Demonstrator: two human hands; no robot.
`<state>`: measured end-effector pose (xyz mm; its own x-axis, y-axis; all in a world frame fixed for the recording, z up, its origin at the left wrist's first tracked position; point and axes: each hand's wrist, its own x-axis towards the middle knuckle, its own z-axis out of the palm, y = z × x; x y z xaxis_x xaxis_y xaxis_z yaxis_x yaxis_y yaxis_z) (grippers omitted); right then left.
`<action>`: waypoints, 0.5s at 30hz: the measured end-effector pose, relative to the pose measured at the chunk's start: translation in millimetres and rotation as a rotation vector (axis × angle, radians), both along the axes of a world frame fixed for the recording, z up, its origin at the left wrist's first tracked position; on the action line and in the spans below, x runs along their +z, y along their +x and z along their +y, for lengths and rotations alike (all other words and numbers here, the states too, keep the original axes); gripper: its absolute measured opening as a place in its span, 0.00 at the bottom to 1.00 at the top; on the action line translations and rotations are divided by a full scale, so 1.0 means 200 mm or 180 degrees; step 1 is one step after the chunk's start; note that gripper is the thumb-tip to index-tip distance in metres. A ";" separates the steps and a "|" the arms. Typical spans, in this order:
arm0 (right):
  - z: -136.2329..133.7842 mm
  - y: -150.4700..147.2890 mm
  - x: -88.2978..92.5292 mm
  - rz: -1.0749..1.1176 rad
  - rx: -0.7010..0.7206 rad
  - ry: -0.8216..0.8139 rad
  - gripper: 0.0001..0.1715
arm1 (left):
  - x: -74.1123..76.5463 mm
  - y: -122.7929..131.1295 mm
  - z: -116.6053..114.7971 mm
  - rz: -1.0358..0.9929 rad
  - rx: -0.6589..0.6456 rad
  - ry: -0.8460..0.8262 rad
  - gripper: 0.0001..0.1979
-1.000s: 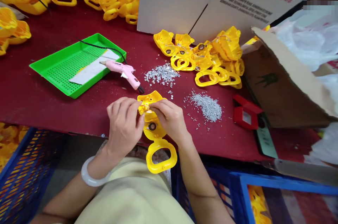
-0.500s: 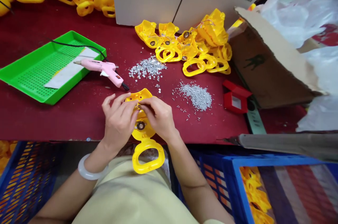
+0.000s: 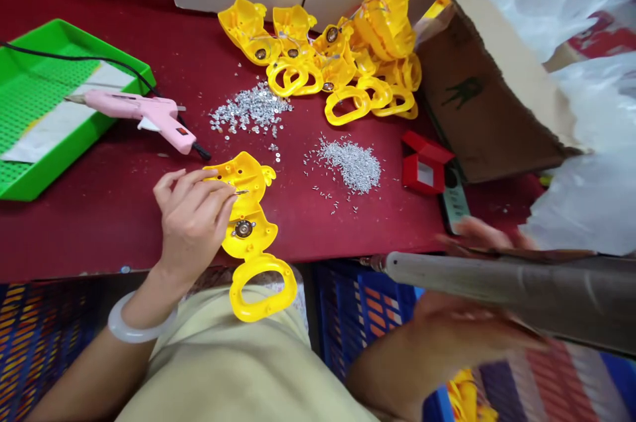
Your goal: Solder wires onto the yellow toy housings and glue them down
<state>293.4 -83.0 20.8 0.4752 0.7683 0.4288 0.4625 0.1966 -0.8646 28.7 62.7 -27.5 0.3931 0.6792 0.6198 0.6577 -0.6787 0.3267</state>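
My left hand (image 3: 196, 213) is closed on the upper left of a yellow plastic toy shell (image 3: 248, 177). Its fingertips are at a small metal piece (image 3: 241, 192) inside. The open shell has a round dark speaker-like disc (image 3: 244, 228) in its lower part and a looped handle (image 3: 263, 311) hanging over the table edge. My right hand (image 3: 477, 316) is smeared by motion at a grey cylindrical tool (image 3: 447, 273), with fingers above it and the palm below. The tool partly hides that hand, so its grip is unclear.
Silvery washer-like bits (image 3: 253, 107) and small screws (image 3: 355, 167) lie in heaps on the red table. A pink glue gun (image 3: 144, 114) rests against a green tray (image 3: 64, 31). More yellow shells (image 3: 342, 57), a red box (image 3: 426, 165) and a cardboard box (image 3: 477, 91) stand behind.
My right hand has left the yellow shell and moved right to the grey tool. My left hand stays on the shell. The view has shifted, so the table things appear further left and higher.
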 end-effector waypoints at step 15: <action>0.74 -0.17 0.04 0.0842 -0.0390 0.1173 0.07 | 0.04 -0.07 -0.08 -0.0304 0.0104 -0.0185 0.15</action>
<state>259.7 64.2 29.5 0.6826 0.5190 0.5145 0.2747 0.4702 -0.8388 14.1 46.7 -19.9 0.3111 0.7267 0.6125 0.6433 -0.6354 0.4271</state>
